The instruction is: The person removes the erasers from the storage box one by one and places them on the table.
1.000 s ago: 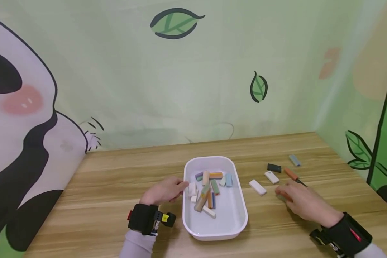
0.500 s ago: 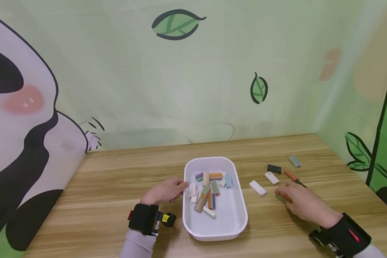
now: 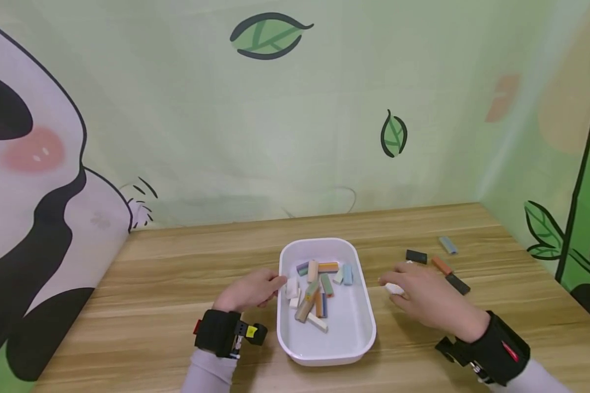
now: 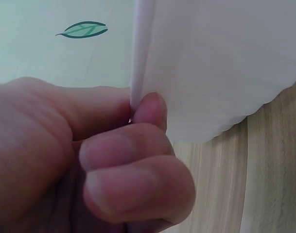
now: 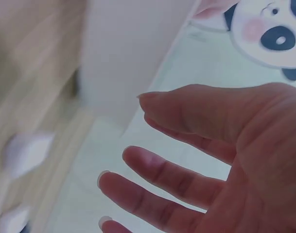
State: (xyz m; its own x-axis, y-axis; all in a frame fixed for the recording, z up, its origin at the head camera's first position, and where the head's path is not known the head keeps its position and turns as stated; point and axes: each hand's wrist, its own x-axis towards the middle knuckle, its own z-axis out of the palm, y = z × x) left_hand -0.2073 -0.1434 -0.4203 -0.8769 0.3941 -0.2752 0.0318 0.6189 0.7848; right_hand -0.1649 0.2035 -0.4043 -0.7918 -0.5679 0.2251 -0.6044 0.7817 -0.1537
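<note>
My left hand (image 3: 251, 289) pinches the left wall of a white plastic tray (image 3: 366, 333) between thumb and fingers, as the left wrist view (image 4: 138, 160) shows up close. Inside the tray lie several small oblong blocks, among them a tan block (image 3: 305, 310), a light blue block (image 3: 348, 274) and a white block (image 3: 317, 322). Right of the tray, my right hand (image 3: 430, 297) hovers with its fingertips around a white block (image 3: 394, 289). Its fingers are spread with nothing between them in the right wrist view (image 5: 186, 160).
Beyond my right hand lie a black block (image 3: 416, 256), an orange block (image 3: 441, 265), a dark block (image 3: 458, 284) and a grey-blue block (image 3: 448, 245). The wooden table (image 3: 201, 245) ends at a printed cloth backdrop (image 3: 295, 136) behind and at the right.
My right hand has moved left, from beside the orange block to the white block nearest the tray, uncovering the dark block. The left hand and tray have stayed put.
</note>
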